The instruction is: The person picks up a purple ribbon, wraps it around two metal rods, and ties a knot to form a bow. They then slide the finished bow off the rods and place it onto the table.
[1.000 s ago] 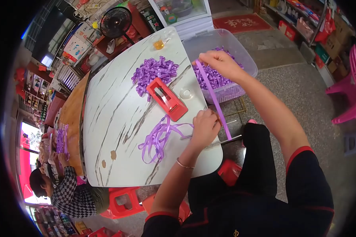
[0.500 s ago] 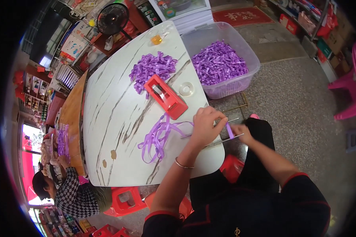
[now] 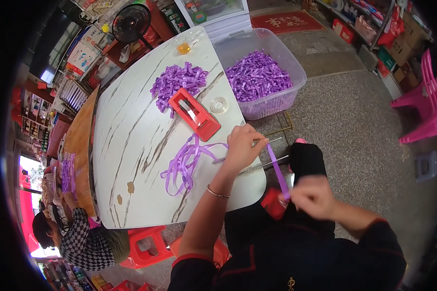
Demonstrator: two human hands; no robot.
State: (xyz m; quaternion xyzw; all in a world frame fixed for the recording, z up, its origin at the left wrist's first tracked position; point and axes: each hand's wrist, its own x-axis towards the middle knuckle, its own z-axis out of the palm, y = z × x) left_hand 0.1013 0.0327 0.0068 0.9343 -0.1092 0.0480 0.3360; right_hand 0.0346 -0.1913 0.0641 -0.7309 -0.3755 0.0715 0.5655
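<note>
A purple ribbon (image 3: 277,170) stretches taut over the table corner, crossing two thin metal rods (image 3: 253,169) that stick out past the edge. My left hand (image 3: 245,148) pinches it at the rods. My right hand (image 3: 313,196), slightly blurred, is closed on its lower end above my lap. From my left hand the ribbon trails back to a loose tangle (image 3: 182,167) on the white marbled table (image 3: 126,126). Beyond it stand a red tape dispenser (image 3: 206,127) and a clear tape roll (image 3: 219,105). A pile of short purple ribbon pieces (image 3: 177,82) lies behind the dispenser.
A clear plastic tub (image 3: 296,80) full of purple ribbon pieces stands beyond the table's right edge. A red stool (image 3: 148,248) is by the near edge. Another person (image 3: 85,237) sits at a wooden table (image 3: 80,140) on the left. Pink chairs (image 3: 425,102) stand far right.
My right hand has pulled down and toward me, away from the rods, drawing out a longer stretch of ribbon. My left hand stays by the rods. The whole view has shifted slightly.
</note>
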